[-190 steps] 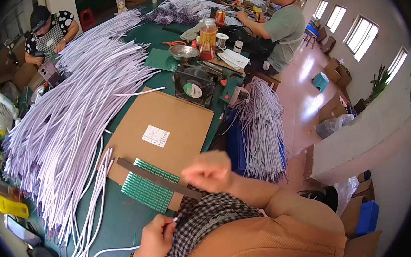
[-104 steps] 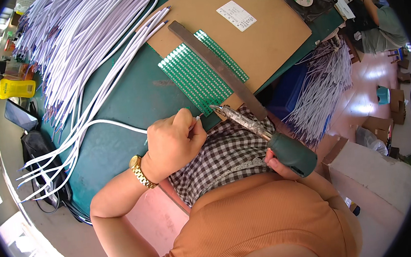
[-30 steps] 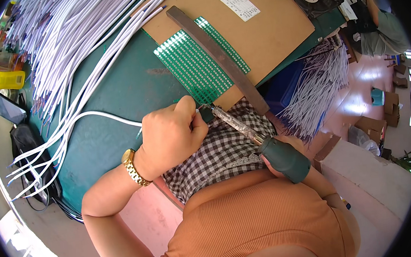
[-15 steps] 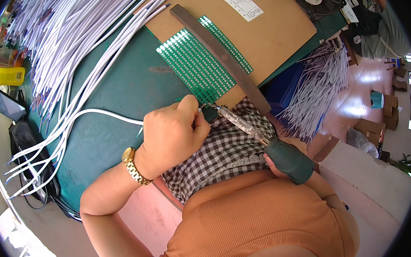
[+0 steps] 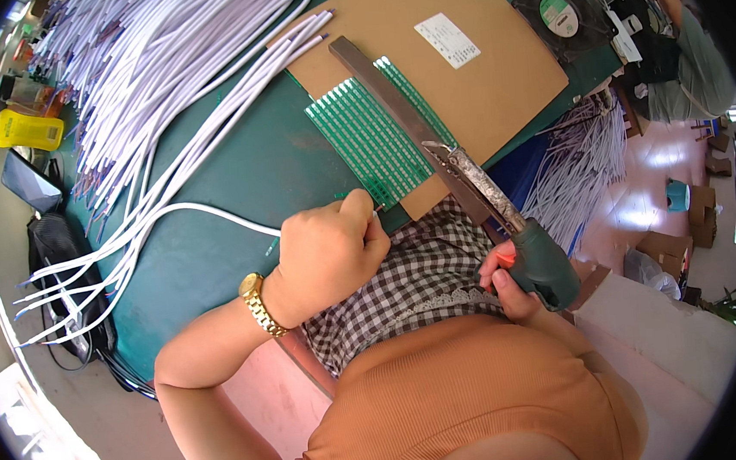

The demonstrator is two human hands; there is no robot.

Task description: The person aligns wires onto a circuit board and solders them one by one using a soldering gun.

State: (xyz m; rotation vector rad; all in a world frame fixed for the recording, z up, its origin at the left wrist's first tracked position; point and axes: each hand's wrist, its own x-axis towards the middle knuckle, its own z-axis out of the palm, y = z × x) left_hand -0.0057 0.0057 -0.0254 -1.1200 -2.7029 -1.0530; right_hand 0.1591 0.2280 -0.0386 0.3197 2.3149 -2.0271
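Observation:
My left hand (image 5: 332,248), with a gold watch on its wrist, is closed in a pinch on a white cable (image 5: 215,212). The cable's bare end pokes out past the fingertips, close to the near corner of a green circuit board panel (image 5: 368,139) with rows of silver pads. Whether the end touches the board I cannot tell. In my right hand (image 5: 516,294) is a soldering gun (image 5: 547,269) with a dark green handle, a red trigger and a scuffed metal barrel. Its bent tip lies over a dark bar (image 5: 397,111) that rests across the panel.
A brown cardboard sheet (image 5: 507,81) lies under the panel on the green table mat (image 5: 190,270). Bundled white cables (image 5: 164,56) cover the far left; more cables (image 5: 583,161) hang at the right. A black fan (image 5: 560,14) stands far right, a yellow bottle (image 5: 27,130) far left.
The soldering gun's tip has moved away from my left fingertips, up and to the right over the bar. My left hand keeps its pinch on the cable. The whole view has shifted slightly.

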